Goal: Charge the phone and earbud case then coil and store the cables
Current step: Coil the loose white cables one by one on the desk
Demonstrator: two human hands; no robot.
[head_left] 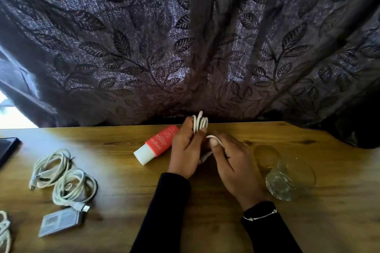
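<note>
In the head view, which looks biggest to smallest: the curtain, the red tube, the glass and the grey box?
1. Curtain, by far.
2. Glass, red tube and grey box look alike; differing nearness to the camera makes ranking unsure.

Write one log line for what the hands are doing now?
left hand: holds cable loops | right hand: wraps cable end | two coiled cables: on table

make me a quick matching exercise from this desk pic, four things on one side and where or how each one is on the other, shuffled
Things:
1. white cable
2. red tube
3. clear glass
4. grey adapter

Places or states:
A. lying flat near the coiled cables on the left
B. looped in the left hand, its end pinched by the right hand
C. on the table right of the hands
D. lying just left of the hands, white cap toward the camera

Pairs: 1-B, 2-D, 3-C, 4-A
</note>
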